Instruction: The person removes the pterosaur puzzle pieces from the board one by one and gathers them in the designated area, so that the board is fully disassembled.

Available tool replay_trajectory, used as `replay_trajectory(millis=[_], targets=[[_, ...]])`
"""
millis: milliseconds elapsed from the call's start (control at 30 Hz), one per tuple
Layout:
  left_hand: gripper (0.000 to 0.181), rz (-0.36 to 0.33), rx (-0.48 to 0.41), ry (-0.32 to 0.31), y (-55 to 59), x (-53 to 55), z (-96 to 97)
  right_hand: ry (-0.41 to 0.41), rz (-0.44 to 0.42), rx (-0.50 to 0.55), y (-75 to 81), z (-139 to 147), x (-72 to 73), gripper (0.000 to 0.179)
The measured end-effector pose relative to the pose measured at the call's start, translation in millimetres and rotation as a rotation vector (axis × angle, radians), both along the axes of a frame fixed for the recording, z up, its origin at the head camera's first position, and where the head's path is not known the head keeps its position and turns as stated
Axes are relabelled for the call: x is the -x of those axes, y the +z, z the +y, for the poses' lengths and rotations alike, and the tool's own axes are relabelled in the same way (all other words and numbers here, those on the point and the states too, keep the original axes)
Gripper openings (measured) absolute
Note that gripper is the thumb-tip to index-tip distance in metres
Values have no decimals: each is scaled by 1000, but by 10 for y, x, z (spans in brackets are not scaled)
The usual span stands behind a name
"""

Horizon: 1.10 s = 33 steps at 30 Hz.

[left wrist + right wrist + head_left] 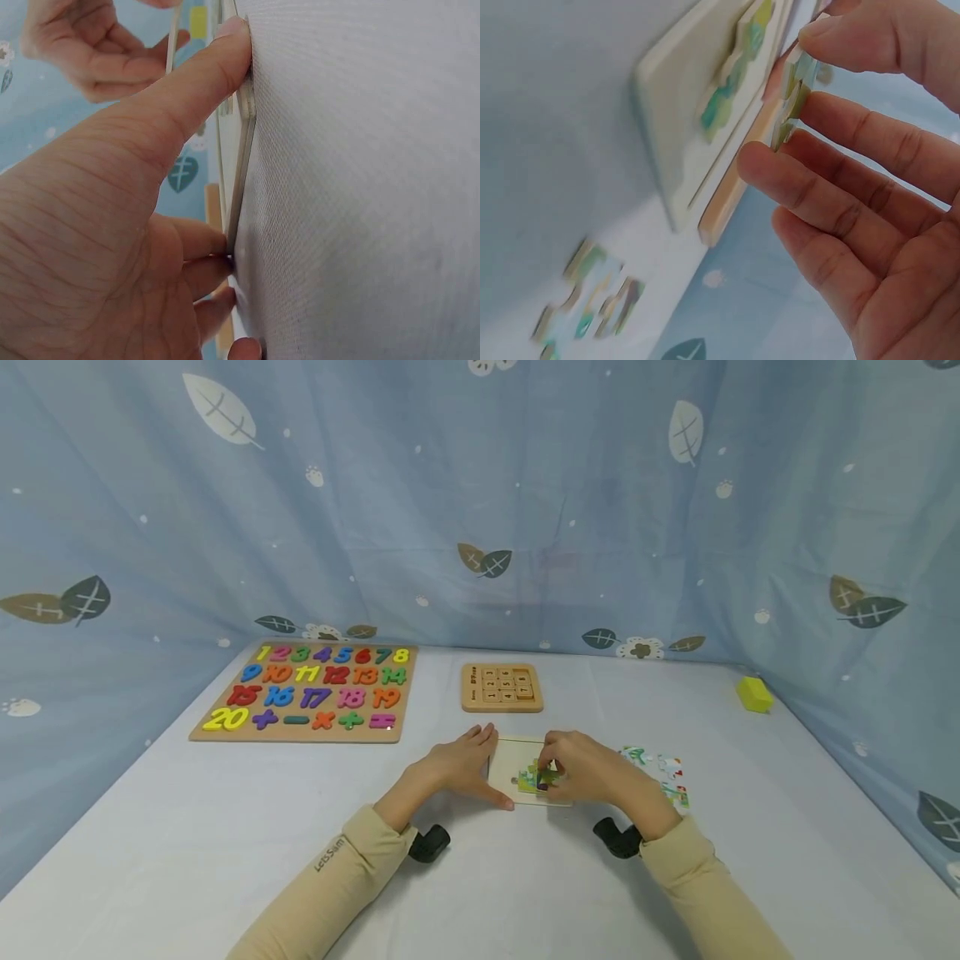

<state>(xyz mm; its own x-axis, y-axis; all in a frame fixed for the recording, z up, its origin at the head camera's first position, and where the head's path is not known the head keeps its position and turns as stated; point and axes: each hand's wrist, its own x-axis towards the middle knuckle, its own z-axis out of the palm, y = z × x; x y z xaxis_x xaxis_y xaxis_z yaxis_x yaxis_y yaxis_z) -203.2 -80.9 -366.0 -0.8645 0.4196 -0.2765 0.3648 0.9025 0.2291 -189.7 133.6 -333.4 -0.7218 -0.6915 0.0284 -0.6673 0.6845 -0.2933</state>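
A pale wooden jigsaw tray (512,750) lies on the white table between the hands, with a few joined green jigsaw pieces (528,777) on it. My left hand (465,764) rests along the tray's left side, fingers fairly straight and the thumb stretched to its near edge. Over the tray's right half, my right hand (581,766) pinches a jigsaw piece (799,79) between thumb and fingertips. In the right wrist view this piece is tilted on edge, apart from the joined pieces. Loose jigsaw pieces (585,300) lie to the right of the tray, partly hidden by the right forearm.
Behind the tray sits a wooden sliding number puzzle (501,687). A board of coloured numbers (300,737) lies at the back left. A yellow-green block (753,694) stands at the far right, near the table's edge. A blue leaf-patterned curtain (405,510) hangs behind.
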Motion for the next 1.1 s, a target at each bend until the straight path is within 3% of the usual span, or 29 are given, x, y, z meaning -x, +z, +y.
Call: replay_trajectory(millis=[1100], targets=[[114,-16,-36,-8,26,-29,-26,-80,-26,-36,-55,523,-266,19]])
